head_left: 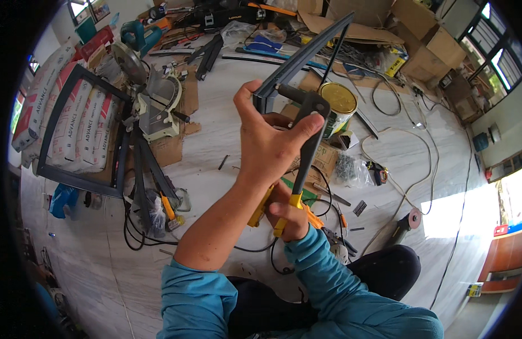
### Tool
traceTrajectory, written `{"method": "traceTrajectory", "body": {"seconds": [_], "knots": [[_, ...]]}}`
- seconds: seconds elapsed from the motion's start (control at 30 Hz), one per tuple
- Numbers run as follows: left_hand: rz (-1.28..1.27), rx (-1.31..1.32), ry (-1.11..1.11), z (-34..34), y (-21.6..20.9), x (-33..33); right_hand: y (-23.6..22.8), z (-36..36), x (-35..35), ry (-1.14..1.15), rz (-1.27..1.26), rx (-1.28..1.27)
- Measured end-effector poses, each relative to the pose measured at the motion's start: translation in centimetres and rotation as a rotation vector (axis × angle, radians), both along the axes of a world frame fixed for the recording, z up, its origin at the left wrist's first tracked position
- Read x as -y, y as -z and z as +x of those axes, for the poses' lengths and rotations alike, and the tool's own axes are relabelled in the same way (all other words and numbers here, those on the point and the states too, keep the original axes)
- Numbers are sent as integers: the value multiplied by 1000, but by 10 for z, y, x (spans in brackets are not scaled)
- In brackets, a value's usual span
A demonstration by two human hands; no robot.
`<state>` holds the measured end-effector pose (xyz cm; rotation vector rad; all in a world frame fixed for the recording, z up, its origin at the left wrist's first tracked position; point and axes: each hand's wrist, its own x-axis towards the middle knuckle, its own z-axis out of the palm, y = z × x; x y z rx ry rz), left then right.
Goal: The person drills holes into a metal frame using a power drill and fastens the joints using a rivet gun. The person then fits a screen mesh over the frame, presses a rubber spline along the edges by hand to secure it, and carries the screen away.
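Note:
My right hand (293, 219) is closed around the yellow grips of a hand riveter (310, 144), whose long black body points up and away from me. The riveter's nose meets a corner of a dark grey metal frame (304, 52), held up in front of me. My left hand (265, 141) is wrapped around that corner, with its thumb pressed against the riveter's head. Some left fingers are hidden behind the frame and tool. Beyond the riveter a round tin (339, 101) with a yellowish top stands on the floor.
On the left, another dark frame (47, 133) leans on stacked bags (80, 127) beside a mitre saw (153, 99). An angle grinder (406, 223) lies at the right near looping cables. Clear plastic bags (351, 169), scraps and tools litter the floor, with cardboard boxes (436, 48) behind.

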<state>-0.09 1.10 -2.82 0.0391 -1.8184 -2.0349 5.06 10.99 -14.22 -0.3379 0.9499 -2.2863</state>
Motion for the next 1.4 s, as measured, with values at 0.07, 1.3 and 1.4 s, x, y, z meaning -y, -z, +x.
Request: {"method": "traceTrajectory", "body": {"seconds": [0.07,1.3,1.4], "knots": [[-38,-77,-19,-6,11,0,-4,6,11,77,23,32],[121,17,82,-13,1,-10,-26,-24,-54,-157,183,-1],[23,-40,28,-7,11,-7,4,-6,-10,-126,-202,44]]}}
